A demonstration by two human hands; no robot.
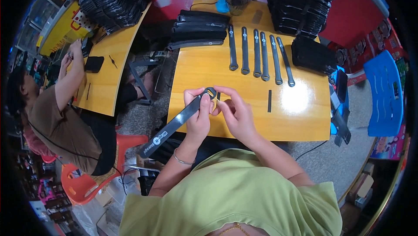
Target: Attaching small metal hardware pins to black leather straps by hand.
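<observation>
My left hand (198, 116) is closed round the looped end of a black strap (178, 120) with a white print. The strap slants down to the lower left, its free end hanging past the table's front edge. Its rounded end has an oval opening and points up between my hands. My right hand (237, 115) has its index fingertip against that end, the thumb and other fingers curled just below. Something thin and pale shows at these fingers, too small to name. Beyond my hands several similar straps (245, 53) lie side by side. A short black strip (269, 101) lies to the right.
Bundled black straps (198, 30) are piled at the table's back left. Black stacks (302, 7) and a black bundle (311, 56) stand at the back right. A blue fan (222, 0) is at the far edge. Another person (65, 109) works at the left table; a blue chair (384, 94) stands right.
</observation>
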